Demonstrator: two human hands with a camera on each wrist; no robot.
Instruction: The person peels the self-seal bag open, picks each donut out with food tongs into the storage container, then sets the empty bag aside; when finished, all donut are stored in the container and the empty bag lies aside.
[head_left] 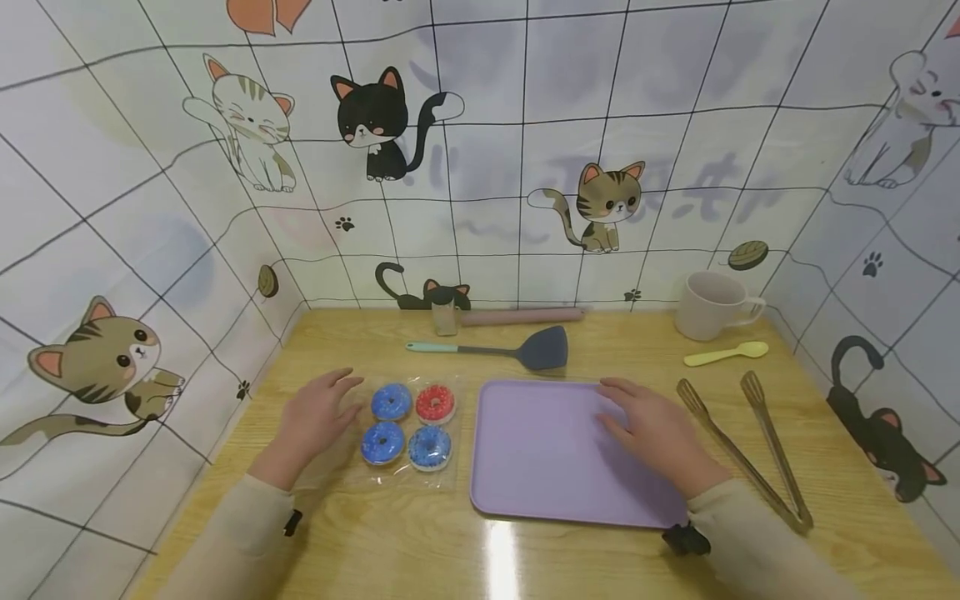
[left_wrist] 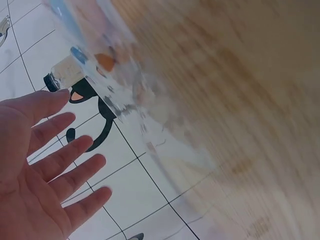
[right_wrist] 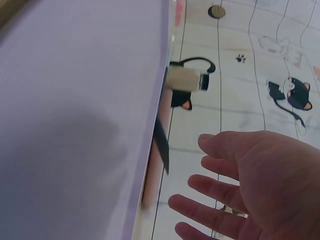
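My left hand (head_left: 317, 423) hovers just left of a clear plastic pack that holds several toy donuts (head_left: 382, 442), blue ones and a red one with sprinkles. In the left wrist view the fingers of that hand (left_wrist: 55, 165) are spread and relaxed, with nothing in them. A flat lilac tray (head_left: 540, 450) lies right of the pack. Over its right side is my right hand (head_left: 660, 433), whose shadow falls on the tray in the right wrist view. Its fingers (right_wrist: 210, 210) are spread loosely too, holding nothing.
Behind the tray lie a spatula (head_left: 543, 348) and a pinkish rolling pin (head_left: 521, 317), beside a small dark-capped jar (head_left: 445, 320). Metal tongs (head_left: 778, 447) lie spread at the right. A yellow spoon (head_left: 726, 354) and a pale mug (head_left: 705, 307) are behind them. Cat-print walls enclose the wooden table (head_left: 420, 542).
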